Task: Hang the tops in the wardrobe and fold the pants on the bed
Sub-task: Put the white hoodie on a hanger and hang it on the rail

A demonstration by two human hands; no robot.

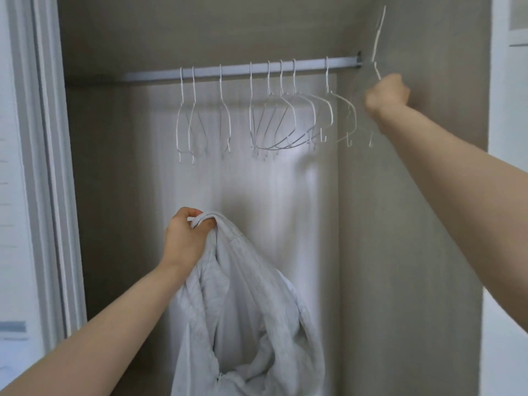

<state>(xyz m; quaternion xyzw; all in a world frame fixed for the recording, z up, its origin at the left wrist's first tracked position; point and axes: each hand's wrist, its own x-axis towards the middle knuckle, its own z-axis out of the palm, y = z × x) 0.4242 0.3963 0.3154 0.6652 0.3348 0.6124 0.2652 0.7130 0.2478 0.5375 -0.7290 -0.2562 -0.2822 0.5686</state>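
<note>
One head-worn, wide-angle view faces straight into the open wardrobe (400,195), close enough that both hands reach in; the rail (243,70) sits above them, edges somewhat blurred.

We're looking into an open closet recess (414,195), its side panels and upper back a grey-brown woodgrain. The lower back panel (257,195) is paler, almost white, with faint vertical streaks and a soft glare of light across its middle. A pale grey rail (160,74) runs across the recess from the left panel to a dark bracket (359,59) at the right panel. Down the left edge stands a white moulded frame (48,167) with ridged profiles, tilting in this wide view. Beyond the right panel there's a bright white wall (508,252), and at its top right corner the edge of a white-framed panel (518,21).
</note>
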